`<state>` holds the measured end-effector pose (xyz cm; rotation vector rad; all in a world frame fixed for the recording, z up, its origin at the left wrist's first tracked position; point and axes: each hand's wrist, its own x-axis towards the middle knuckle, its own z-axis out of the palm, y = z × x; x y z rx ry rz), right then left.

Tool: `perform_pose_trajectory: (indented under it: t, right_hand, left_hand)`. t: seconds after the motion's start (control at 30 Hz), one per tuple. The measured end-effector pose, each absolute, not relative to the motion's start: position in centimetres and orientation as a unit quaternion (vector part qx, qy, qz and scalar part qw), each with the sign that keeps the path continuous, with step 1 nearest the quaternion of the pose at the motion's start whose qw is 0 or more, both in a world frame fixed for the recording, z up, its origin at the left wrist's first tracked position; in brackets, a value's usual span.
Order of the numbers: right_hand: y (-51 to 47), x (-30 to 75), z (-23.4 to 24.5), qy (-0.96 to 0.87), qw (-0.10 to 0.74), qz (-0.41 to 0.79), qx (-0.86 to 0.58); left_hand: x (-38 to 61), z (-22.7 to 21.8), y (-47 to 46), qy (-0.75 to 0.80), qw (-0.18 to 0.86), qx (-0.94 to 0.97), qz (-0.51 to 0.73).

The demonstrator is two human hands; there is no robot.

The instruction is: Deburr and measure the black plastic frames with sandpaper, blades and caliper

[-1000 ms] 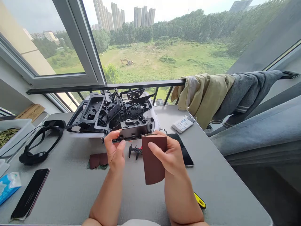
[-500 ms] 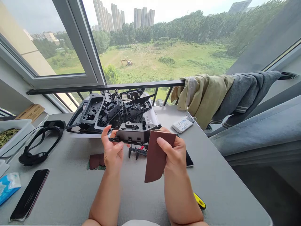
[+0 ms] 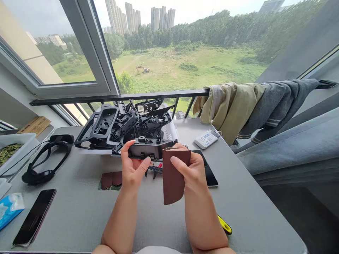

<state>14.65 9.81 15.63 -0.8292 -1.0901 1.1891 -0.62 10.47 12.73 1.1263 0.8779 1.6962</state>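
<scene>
my left hand (image 3: 134, 171): closed around the left end of the black plastic part (image 3: 149, 149), thumb on the near face, fingers behind it.
my right hand (image 3: 193, 171): pinching the sandpaper sheet (image 3: 172, 181), thumb on its front, other fingers behind; the sheet's top edge meets the right end of the part.
black plastic part: lifted off the table (image 3: 79, 211), spanning between my two hands, long side roughly level, knobbed top facing up.
sandpaper sheet: reddish brown, hanging down from my right thumb, lower end free above the table.
beyond my hands: a heap of black plastic parts (image 3: 119, 123) on a white tray (image 3: 169, 131), just past the held part.
under my hands: a small black and red tool (image 3: 156, 170), mostly hidden; i cannot tell what it is.
left of my left hand: sandpaper scraps (image 3: 111, 179) flat on the table; further left, black headphones (image 3: 43, 160), a dark phone (image 3: 34, 217) and a blue tissue pack (image 3: 9, 208).
right of my right hand: a dark screen device (image 3: 210, 174) lying flat, partly under the hand; beyond it a white handset (image 3: 206, 138).
beside my right forearm: a yellow-handled tool (image 3: 225, 225) poking out.
far beyond my right hand: jackets (image 3: 238, 106) draped over the railing.
</scene>
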Motion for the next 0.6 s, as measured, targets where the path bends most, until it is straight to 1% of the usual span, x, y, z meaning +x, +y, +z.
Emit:
perform_pose_trajectory:
  t: [0.1, 0.3, 0.47, 0.6]
  right_hand:
    - [9.9, 14.7, 15.6, -0.505, 0.581, 0.526, -0.361]
    - [10.1, 14.9, 15.4, -0.520, 0.556, 0.529, -0.376]
    - [9.7, 15.3, 15.3, -0.555, 0.541, 0.506, -0.380]
    - [8.8, 15.0, 16.1, -0.613, 0.507, 0.458, -0.396]
  left_hand:
    - [-0.1, 12.7, 10.2, 0.343, 0.419, 0.456, 0.706]
    - [0.2, 12.7, 9.8, 0.329, 0.390, 0.455, 0.730]
    - [-0.3, 11.8, 10.1, 0.297, 0.348, 0.512, 0.728]
    - [-0.4, 11.3, 10.4, 0.272, 0.277, 0.569, 0.725]
